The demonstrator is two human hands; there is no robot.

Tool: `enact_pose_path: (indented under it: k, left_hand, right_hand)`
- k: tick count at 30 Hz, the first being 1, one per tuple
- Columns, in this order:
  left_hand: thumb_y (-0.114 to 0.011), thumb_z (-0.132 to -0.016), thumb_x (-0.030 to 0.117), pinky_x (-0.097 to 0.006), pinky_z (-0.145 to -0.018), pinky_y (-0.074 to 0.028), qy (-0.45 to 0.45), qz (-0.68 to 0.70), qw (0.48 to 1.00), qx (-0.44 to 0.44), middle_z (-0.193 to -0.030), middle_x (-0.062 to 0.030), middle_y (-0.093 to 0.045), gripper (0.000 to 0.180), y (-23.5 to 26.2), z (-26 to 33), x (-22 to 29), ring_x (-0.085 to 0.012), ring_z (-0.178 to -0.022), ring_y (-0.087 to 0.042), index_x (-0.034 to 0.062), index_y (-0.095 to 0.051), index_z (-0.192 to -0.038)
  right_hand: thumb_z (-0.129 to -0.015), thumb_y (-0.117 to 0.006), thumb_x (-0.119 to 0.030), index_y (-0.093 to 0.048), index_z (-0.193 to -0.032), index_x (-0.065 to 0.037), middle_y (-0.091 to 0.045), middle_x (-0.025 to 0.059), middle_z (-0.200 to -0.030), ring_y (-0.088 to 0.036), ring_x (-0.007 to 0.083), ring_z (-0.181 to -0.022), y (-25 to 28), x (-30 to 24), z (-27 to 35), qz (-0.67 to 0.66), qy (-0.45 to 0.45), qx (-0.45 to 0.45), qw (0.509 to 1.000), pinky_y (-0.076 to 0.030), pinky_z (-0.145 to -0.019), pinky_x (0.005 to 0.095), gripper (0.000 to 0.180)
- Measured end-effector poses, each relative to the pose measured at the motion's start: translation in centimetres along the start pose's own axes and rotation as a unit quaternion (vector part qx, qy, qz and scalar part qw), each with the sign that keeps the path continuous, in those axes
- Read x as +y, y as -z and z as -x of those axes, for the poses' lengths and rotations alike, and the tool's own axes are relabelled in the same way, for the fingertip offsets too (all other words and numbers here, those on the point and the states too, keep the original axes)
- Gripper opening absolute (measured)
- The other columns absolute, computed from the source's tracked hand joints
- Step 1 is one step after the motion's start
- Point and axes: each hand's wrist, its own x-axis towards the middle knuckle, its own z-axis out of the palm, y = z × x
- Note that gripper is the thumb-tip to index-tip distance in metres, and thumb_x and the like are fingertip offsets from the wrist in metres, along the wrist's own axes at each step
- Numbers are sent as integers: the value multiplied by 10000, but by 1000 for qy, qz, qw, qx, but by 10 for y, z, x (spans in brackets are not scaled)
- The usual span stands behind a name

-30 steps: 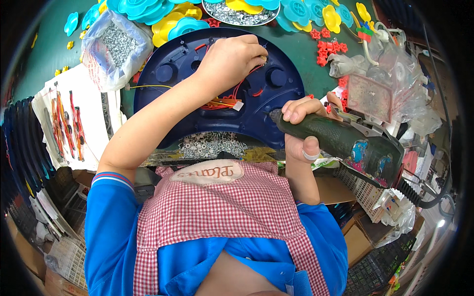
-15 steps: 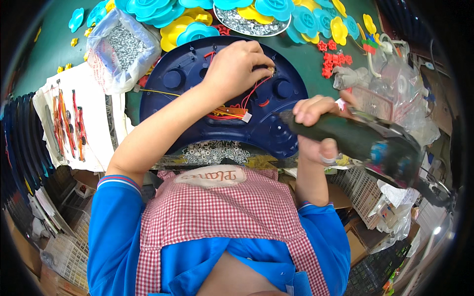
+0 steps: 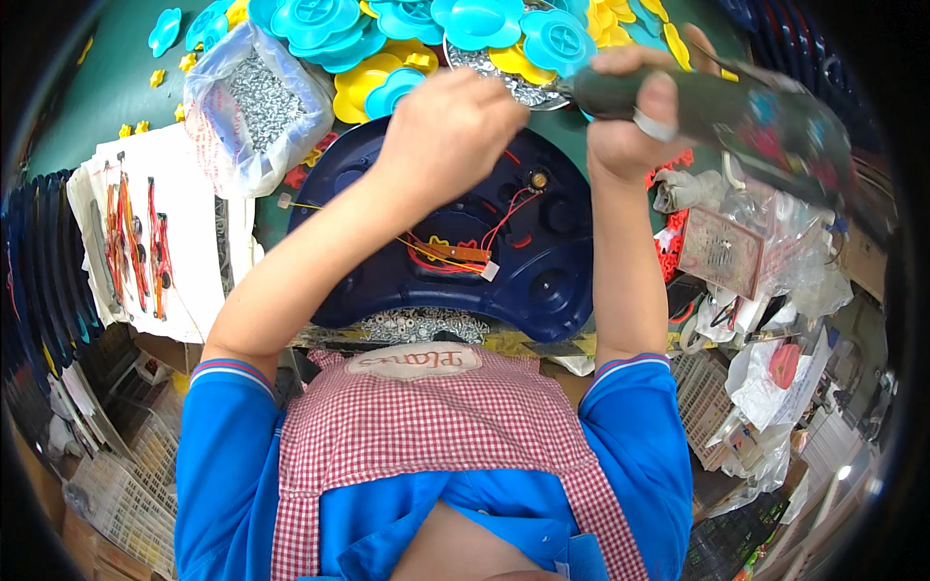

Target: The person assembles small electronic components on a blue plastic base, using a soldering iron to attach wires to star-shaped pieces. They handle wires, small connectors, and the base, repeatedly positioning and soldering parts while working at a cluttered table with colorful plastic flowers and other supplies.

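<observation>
A dark blue plastic shell (image 3: 567, 232) lies in front of me. In it are an orange-brown circuit board (image 3: 461, 254) with red and yellow wires, a white connector (image 3: 490, 271) and a small round brass-coloured part (image 3: 536, 181). My left hand (image 3: 450, 140) hovers over the shell's far side, fingers curled closed; what they pinch, if anything, is hidden. A black power screwdriver (image 3: 746, 126), blurred by motion, is gripped in my right hand (image 3: 635, 121). Its front end is beside the metal dish of screws (image 3: 542, 94), beyond the shell's far edge.
Turquoise flower-shaped pieces (image 3: 475, 21) and yellow ones (image 3: 363, 87) crowd the far side. A plastic bag of screws (image 3: 262, 107) stands left, near wire sets on white sheets (image 3: 97, 242). Loose screws (image 3: 417, 324) lie along the near edge. Clear plastic bags (image 3: 814, 271) are at right.
My right hand has carried the screwdriver from the shell's right side up to the screw dish. My left hand has left the brass-coloured part, which now shows.
</observation>
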Motion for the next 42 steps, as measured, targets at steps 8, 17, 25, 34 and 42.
enact_pose_path:
  k: [8,17,25,34,42]
  left_hand:
    - [-727,-800,269,-373,-755,-435,-47,6,999,-24,-789,-12,-661,151,-28,-26,-25,-231,-811,-595,122,-711,-824]
    - [-782,-736,185,-335,-725,-464,20,184,982,-43,-779,-4,-668,154,3,24,11,-204,-790,-604,119,-733,-866]
    - [-822,-684,141,-324,-707,-492,63,275,958,-54,-755,-6,-670,166,4,27,18,-186,-744,-612,118,-752,-833]
    - [-829,-665,185,-326,-687,-455,-17,172,984,-33,-734,5,-649,190,9,24,18,-181,-750,-599,113,-738,-815]
    - [-826,-663,180,-336,-709,-474,17,93,994,-47,-777,-8,-671,187,13,26,33,-192,-760,-603,104,-724,-800]
  right_hand:
    - [-916,-562,-442,-351,-1386,-54,-623,134,-784,-603,257,-695,2,-26,6,-57,-28,36,997,-521,-716,434,645]
    - [-893,-567,-567,-337,-1482,-128,-557,79,-861,-530,209,-775,-1,-87,39,-182,-63,-62,979,-459,-755,398,769]
    - [-878,-598,-569,-348,-1460,-137,-554,80,-854,-530,209,-774,3,-94,43,-199,-70,-45,976,-448,-749,391,766]
    - [-882,-596,-561,-317,-1471,-135,-547,78,-871,-522,203,-777,4,-96,44,-189,-65,-69,977,-443,-733,385,779]
    - [-884,-592,-555,-326,-1468,-122,-559,83,-871,-528,210,-776,6,-95,49,-186,-62,-60,979,-447,-734,392,774]
